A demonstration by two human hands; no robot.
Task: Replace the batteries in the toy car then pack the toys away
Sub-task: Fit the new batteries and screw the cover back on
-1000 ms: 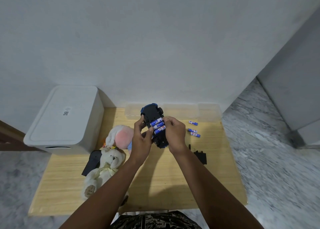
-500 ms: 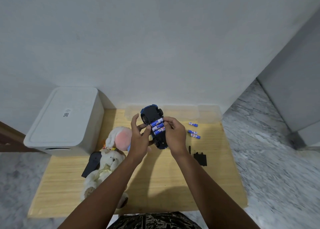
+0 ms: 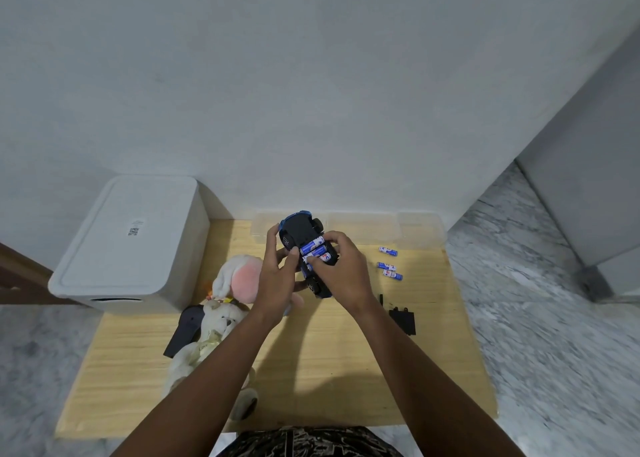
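I hold a blue toy car (image 3: pixel 300 232) upside down above the wooden table (image 3: pixel 346 370), its black underside up and blue batteries (image 3: pixel 314 249) showing in the open compartment. My left hand (image 3: pixel 277 276) grips the car's left side, thumb near the batteries. My right hand (image 3: pixel 341 269) curls round the car's right side with its fingertips on the batteries. Three loose blue batteries (image 3: pixel 388 262) lie on the table to the right. A black battery cover (image 3: pixel 401 320) lies near my right wrist.
A white lidded storage box (image 3: pixel 128 242) stands at the back left. A pink and white plush (image 3: pixel 239 276) and a cream teddy bear (image 3: pixel 211 339) lie left of my arms, with a black object (image 3: pixel 183 332) beside them. Clear plastic containers (image 3: pixel 363 228) line the wall.
My right hand's fingers have shifted over the batteries in the compartment, and my left thumb has moved closer to them. The car stays held in about the same place.
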